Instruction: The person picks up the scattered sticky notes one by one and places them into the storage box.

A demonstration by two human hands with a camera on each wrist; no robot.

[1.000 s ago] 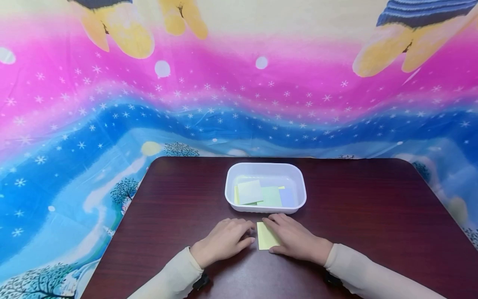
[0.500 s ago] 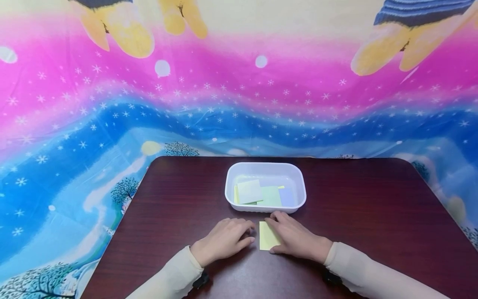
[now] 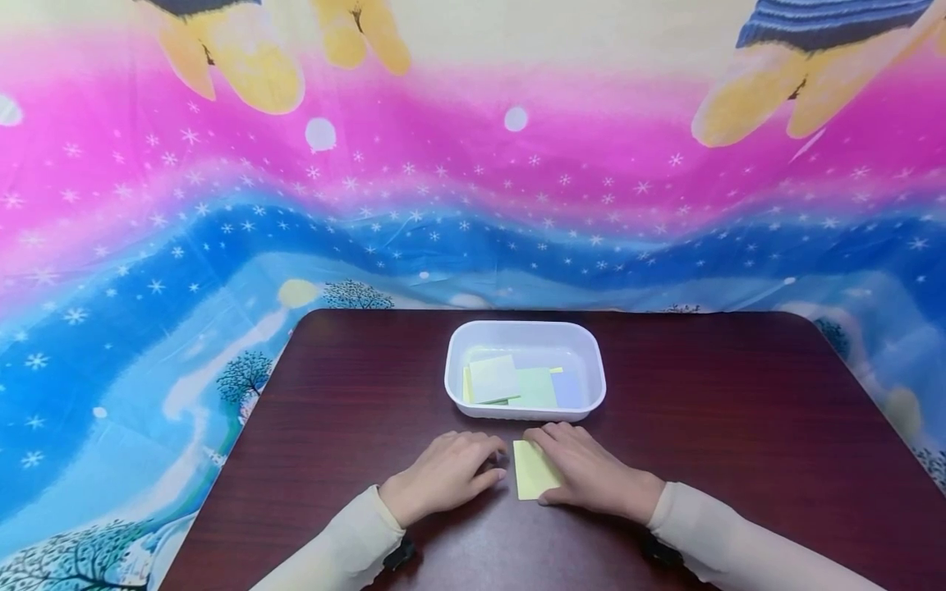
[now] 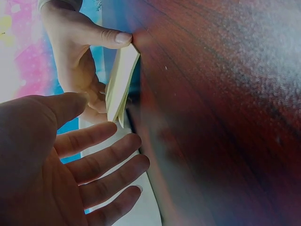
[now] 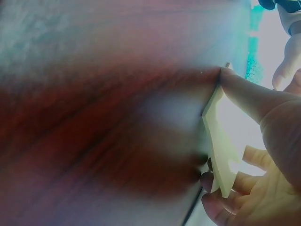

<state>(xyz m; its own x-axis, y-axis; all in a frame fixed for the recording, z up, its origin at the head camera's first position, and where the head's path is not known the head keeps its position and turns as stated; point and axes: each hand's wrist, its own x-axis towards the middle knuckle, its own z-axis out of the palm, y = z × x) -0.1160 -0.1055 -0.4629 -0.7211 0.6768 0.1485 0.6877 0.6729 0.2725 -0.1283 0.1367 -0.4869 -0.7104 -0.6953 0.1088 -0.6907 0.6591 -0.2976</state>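
A yellow pad of sticky notes (image 3: 532, 472) is in my right hand (image 3: 591, 468), pinched by its edges between the thumb and the fingers. The left wrist view has the pad (image 4: 122, 77) edge-on, with its layers parted at one end. Facing it from the left is my left hand (image 3: 447, 472), fingers loosely bent and nothing in them. A narrow gap separates the left fingertips from the pad in the head view. In the right wrist view the thumb of the right hand (image 5: 282, 117) presses one edge of the pad (image 5: 223, 146).
Just beyond the hands stands a white plastic tray (image 3: 525, 329). Inside it lie a whitish pad (image 3: 495, 379), a pale green pad (image 3: 534, 389) and a lavender pad (image 3: 567, 389), with yellow edges showing. All rest on a dark reddish-brown table (image 3: 355, 386); a printed curtain (image 3: 473, 189) hangs behind.
The yellow pad shifts slightly to the right and tilts a little within the right hand's grip. My left hand stays almost still. The tray and its pads have not moved.
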